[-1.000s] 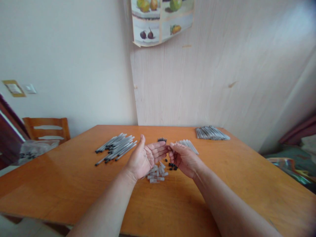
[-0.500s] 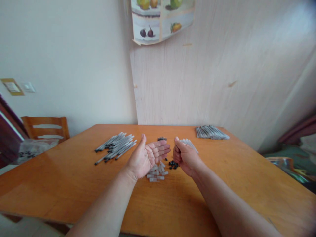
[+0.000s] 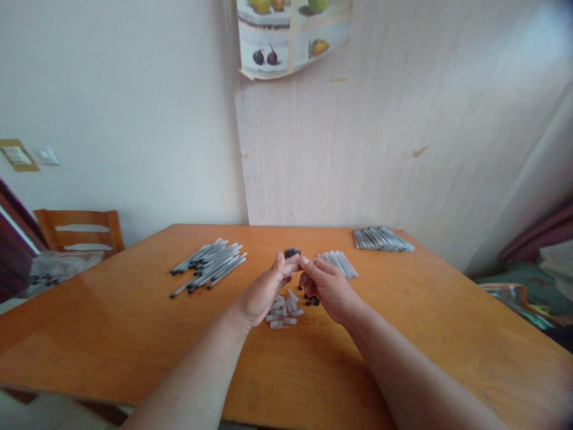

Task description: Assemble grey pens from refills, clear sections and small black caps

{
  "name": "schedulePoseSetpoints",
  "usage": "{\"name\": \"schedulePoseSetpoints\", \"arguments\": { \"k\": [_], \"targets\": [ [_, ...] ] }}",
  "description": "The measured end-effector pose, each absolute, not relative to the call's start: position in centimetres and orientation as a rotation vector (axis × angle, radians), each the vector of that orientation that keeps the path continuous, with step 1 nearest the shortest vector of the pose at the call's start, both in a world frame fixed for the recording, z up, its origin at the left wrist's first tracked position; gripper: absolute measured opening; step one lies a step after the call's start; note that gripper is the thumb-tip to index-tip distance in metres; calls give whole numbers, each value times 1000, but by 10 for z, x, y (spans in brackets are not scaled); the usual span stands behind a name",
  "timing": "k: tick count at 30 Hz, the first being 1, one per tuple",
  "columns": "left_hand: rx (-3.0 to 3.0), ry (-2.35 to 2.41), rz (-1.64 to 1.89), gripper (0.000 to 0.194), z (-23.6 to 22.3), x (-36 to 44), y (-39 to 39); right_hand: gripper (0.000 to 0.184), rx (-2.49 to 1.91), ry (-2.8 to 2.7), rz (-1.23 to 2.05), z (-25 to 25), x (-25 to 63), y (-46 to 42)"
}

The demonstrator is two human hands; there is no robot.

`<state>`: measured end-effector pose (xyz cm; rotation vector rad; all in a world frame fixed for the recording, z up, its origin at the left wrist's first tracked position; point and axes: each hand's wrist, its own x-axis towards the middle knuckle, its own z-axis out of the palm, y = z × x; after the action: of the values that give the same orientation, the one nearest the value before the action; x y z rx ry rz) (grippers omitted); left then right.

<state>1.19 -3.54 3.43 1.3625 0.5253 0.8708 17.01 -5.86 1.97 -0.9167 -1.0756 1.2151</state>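
Two bare hands, centre of the frame, meeting at the fingertips. Your left hand (image 3: 262,295), a flat open palm a moment ago, now folds its fingers inward; your right hand (image 3: 330,288), then apart in a loose fist, now sets thumb and fingers against them in a narrow pinch. Contents: cannot be told, the fingers hide them. The change suggests close fingertip work under way.

Lower centre, near your hands: one loose pile of translucent caps (image 3: 277,325); to its right, partly hidden by your right hand, several small black pieces (image 3: 308,303).

Centre, beyond your hands: one dark cluster (image 3: 292,252), parts too small to identify; to its right, one row of clear tubes (image 3: 339,263).

Left of centre: one heap of black-ended tubes (image 3: 219,266).

Right of centre: one stack of greyish tubes (image 3: 381,239).

Support: one wooden table (image 3: 134,340).
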Motion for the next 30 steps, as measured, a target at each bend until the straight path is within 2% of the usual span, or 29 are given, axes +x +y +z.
{"name": "schedulePoseSetpoints", "arguments": {
  "k": [4,10,19,30],
  "targets": [
    [1372,502,858,55,35,12,-39,41,-964,-1128,1166,18,172,-57],
    [1377,473,836,59,38,8,-34,42,-957,-1107,1221,18,174,-54],
    [1169,719,1202,42,40,-9,-9,39,-1049,-870,955,19,200,-44],
    [1292,1005,1348,50,25,-18,12,42,-1013,-711,833,24,228,-40]
  ]
}}
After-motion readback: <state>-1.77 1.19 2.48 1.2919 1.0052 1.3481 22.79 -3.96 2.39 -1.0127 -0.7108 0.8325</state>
